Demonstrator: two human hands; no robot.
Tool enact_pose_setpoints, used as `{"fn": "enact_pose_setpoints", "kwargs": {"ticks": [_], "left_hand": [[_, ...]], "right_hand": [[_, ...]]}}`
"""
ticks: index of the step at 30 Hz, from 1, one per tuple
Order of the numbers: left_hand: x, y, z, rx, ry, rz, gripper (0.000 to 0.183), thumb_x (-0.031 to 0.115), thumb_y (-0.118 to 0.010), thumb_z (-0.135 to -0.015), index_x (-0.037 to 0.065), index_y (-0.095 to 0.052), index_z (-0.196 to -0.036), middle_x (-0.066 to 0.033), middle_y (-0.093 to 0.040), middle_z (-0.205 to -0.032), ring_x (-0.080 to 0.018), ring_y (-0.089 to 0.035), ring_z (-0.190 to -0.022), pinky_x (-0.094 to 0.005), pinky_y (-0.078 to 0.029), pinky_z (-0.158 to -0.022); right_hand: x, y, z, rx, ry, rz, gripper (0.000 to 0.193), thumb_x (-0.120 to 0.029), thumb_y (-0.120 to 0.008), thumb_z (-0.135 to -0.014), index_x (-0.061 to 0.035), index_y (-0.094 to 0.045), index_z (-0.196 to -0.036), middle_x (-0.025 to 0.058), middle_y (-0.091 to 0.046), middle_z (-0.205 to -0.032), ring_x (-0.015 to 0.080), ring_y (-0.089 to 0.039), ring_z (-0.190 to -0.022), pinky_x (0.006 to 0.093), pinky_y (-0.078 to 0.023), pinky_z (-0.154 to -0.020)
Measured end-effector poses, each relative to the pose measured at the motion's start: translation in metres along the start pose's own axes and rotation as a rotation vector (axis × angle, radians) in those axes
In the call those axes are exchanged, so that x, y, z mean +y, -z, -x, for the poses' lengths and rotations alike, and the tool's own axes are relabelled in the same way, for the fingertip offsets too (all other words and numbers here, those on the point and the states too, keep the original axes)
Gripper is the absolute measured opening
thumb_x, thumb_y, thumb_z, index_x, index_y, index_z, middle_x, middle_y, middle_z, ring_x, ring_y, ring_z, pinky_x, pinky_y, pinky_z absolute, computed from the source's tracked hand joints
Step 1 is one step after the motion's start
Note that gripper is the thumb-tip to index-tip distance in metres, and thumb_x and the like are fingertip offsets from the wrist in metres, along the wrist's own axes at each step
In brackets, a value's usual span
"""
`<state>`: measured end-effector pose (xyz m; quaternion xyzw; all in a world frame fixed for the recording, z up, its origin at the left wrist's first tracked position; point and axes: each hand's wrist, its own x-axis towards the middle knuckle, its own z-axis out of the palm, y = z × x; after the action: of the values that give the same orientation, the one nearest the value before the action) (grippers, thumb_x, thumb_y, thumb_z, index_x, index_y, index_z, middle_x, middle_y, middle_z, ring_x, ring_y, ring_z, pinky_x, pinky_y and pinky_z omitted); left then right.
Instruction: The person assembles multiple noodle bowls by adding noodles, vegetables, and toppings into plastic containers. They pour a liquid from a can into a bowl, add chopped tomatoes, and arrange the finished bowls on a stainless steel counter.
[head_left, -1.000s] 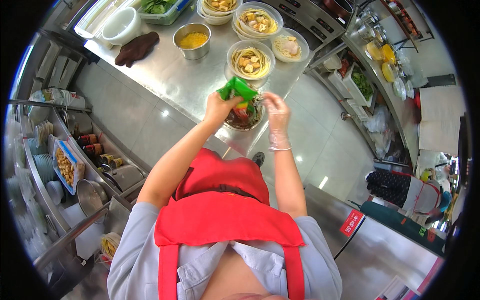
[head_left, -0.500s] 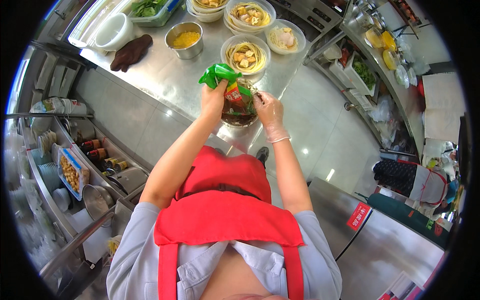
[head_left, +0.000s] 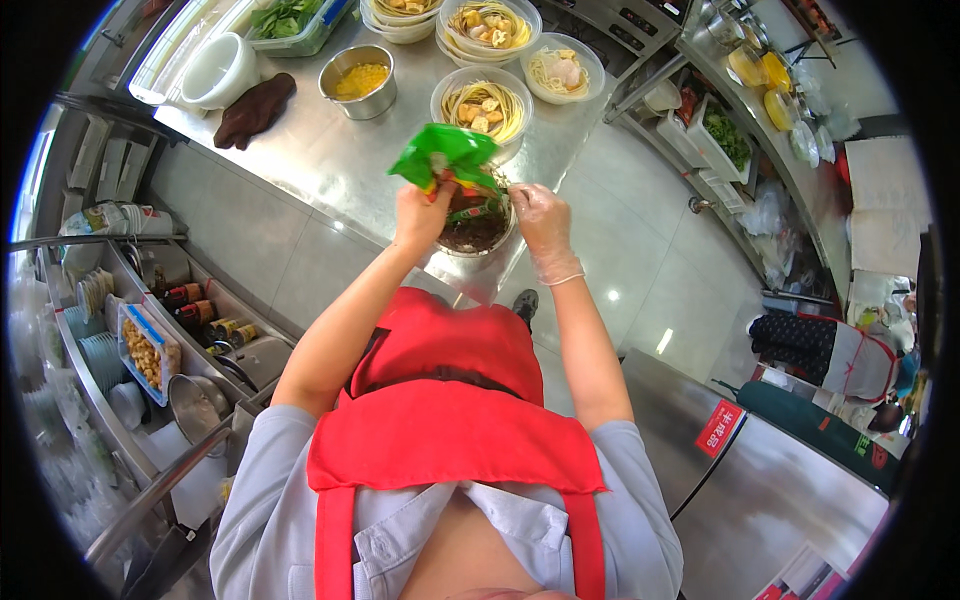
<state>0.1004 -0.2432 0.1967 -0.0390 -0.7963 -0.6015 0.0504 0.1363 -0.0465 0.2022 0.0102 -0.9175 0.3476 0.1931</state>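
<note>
My bare left hand (head_left: 422, 215) is closed round a green plastic packet (head_left: 447, 152) with some red and yellow on it. The packet is tilted over a bowl (head_left: 470, 252) at the near edge of the steel table. Dark brown contents fill much of the bowl, though the packet hides part of them. In a clear plastic glove, my right hand (head_left: 543, 222) pinches the bowl's right rim. Just beyond the packet sits a clear plastic bowl of noodles (head_left: 482, 108) topped with tan cubes.
More noodle bowls (head_left: 490, 28) stand stacked behind, another bowl (head_left: 563, 70) to their right. A steel pot (head_left: 358, 82) with yellow contents, a brown cloth (head_left: 254, 112), a white tub (head_left: 219, 72) and a tub of greens (head_left: 288, 22) occupy the table's left. Shelves (head_left: 735, 140) line the right.
My left hand has shifted slightly left and down, and the green packet has tipped and spread over the bowl. My right hand stays almost in place at the bowl's side.
</note>
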Motion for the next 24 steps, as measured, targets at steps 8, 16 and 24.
{"fn": "enact_pose_setpoints", "kwargs": {"ticks": [8, 16, 24], "left_hand": [[0.001, 0.012, -0.005, 0.301, 0.389, 0.428, 0.018, 0.01, -0.068, -0.088, -0.001, -0.066, -0.103, -0.0036, -0.068, -0.095, -0.0127, -0.059, -0.086, -0.0294, -0.045, -0.08], [-0.007, 0.001, 0.002, 0.198, 0.422, 0.166, 0.019, 0.008, -0.068, -0.087, 0.002, -0.063, -0.105, -0.0043, -0.068, -0.099, -0.0159, -0.062, -0.089, -0.0305, -0.046, -0.081], [-0.012, 0.034, -0.01, 0.389, 0.56, 0.809, 0.025, 0.002, -0.069, -0.085, 0.002, -0.061, -0.109, -0.0057, -0.066, -0.105, -0.0195, -0.063, -0.091, -0.0337, -0.05, -0.083]], "right_hand": [[-0.002, 0.017, 0.023, 0.186, -0.408, -0.408, 0.016, -0.017, -0.066, -0.09, -0.0012, -0.07, -0.087, 0.0081, -0.066, -0.07, 0.0171, -0.06, -0.058, 0.0294, -0.046, -0.053], [-0.014, 0.014, 0.045, 0.036, 0.141, 0.021, 0.01, -0.019, -0.068, -0.086, -0.009, -0.067, -0.09, 0.0077, -0.065, -0.078, 0.0288, -0.063, -0.063, 0.0393, -0.051, -0.055], [-0.003, 0.029, 0.037, 0.103, 0.311, 0.032, 0.017, -0.015, -0.071, -0.083, -0.0107, -0.069, -0.1, 0.0057, -0.067, -0.083, 0.0234, -0.065, -0.067, 0.0342, -0.053, -0.057]]}}
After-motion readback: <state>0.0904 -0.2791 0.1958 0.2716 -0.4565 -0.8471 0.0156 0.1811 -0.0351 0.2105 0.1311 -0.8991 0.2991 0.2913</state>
